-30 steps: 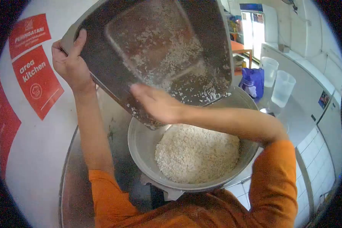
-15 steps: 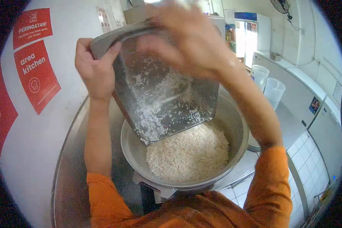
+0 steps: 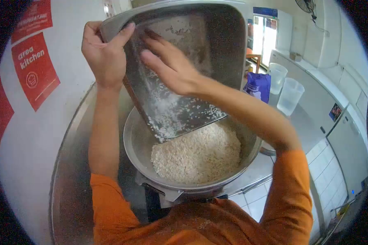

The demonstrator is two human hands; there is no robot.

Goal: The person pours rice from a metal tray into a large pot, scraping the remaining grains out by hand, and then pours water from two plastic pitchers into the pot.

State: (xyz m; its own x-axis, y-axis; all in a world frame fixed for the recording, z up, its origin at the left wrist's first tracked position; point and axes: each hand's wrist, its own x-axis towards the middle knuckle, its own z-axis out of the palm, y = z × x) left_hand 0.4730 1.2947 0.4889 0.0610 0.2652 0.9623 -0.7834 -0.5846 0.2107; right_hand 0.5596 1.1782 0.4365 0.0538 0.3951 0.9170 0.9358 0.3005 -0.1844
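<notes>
My left hand (image 3: 106, 55) grips the upper left rim of a deep rectangular metal pan (image 3: 227, 41). The pan is tilted steeply, its lower corner over a large round metal pot (image 3: 131, 153). White rice grains (image 3: 171, 118) cling to the pan's inside, thickest toward the low corner. Inside the pan, my right hand (image 3: 171, 67) lies with fingers stretched out near the left inner wall; it holds nothing. A broad heap of rice (image 3: 196, 157) fills the bottom of the pot. What supports the pan's far side cannot be seen.
The pot stands on a steel counter (image 3: 75, 183) beside a white wall with red signs (image 3: 34, 71). To the right are two translucent plastic jugs (image 3: 290, 96), a purple bag (image 3: 258, 86) and a long white chest freezer (image 3: 315, 96). White floor tiles (image 3: 325, 163) show at lower right.
My right hand has come down from the pan's upper rim into its interior. The pan's open inside now shows more fully, and the purple bag has come into view.
</notes>
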